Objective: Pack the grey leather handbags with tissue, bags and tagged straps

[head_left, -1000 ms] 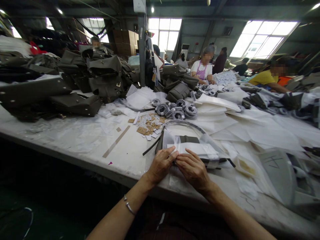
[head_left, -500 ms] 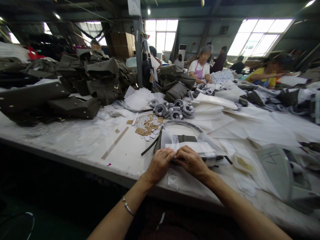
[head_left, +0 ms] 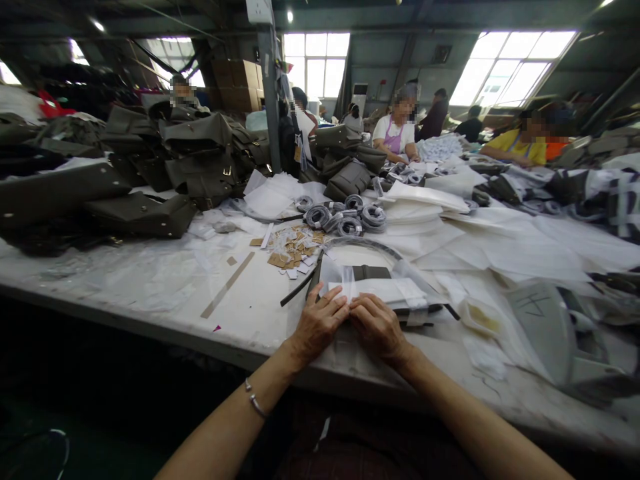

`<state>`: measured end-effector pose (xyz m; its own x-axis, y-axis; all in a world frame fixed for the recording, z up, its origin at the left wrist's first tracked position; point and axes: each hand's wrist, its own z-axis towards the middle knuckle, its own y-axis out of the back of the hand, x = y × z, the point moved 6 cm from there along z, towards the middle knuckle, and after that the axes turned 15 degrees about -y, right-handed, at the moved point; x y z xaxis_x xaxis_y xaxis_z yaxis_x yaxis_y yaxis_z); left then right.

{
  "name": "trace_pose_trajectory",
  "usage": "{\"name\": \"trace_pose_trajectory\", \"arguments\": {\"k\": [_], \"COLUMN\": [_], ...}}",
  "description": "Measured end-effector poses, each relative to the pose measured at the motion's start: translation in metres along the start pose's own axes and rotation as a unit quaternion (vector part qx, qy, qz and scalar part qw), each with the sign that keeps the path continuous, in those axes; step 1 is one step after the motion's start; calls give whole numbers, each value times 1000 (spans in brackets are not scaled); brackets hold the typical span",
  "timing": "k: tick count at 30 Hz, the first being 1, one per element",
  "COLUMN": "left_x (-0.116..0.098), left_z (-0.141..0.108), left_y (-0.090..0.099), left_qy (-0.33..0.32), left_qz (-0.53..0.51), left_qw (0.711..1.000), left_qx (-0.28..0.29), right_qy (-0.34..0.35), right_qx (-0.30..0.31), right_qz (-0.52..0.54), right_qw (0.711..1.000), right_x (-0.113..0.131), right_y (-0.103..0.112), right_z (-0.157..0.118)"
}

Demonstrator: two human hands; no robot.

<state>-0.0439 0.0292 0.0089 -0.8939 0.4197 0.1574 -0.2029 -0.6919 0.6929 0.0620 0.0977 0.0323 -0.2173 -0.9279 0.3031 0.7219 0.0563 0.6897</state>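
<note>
A dark bag (head_left: 371, 272) lies near the table's front edge, partly covered by white wrapping (head_left: 390, 291), with its handle arching behind. My left hand (head_left: 320, 319) rests at the wrapping's near left side, its fingers partly spread. Close beside it, almost touching, my right hand (head_left: 379, 327) has its fingers bent together at the front edge of the wrapping. Whatever its fingertips pinch is hidden. Dark strap ends stick out on both sides of the bag.
Brown and white tags (head_left: 294, 250) and coiled wrapped straps (head_left: 347, 217) lie behind the bag. Dark bags (head_left: 200, 150) are piled left. White sheets (head_left: 510, 247) and a tape dispenser (head_left: 550, 333) are on the right. People work across the table.
My left hand's fingers have spread and lifted onto the wrapping. My right hand stays close to the same spot. The whole view has shifted slightly.
</note>
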Motion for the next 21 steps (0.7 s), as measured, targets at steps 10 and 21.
{"name": "trace_pose_trajectory", "arguments": {"k": [10,21], "left_x": [1,0], "left_z": [0,-1], "left_y": [0,0], "left_qy": [4,1], "left_qz": [-23,-28], "left_qw": [1000,1000], "left_qx": [-5,-12], "right_qy": [-38,15], "right_qx": [325,301], "right_qz": [-48,-195], "right_qw": [944,933], "right_x": [32,45], "right_y": [-19,-38], "right_z": [-57,-49]}}
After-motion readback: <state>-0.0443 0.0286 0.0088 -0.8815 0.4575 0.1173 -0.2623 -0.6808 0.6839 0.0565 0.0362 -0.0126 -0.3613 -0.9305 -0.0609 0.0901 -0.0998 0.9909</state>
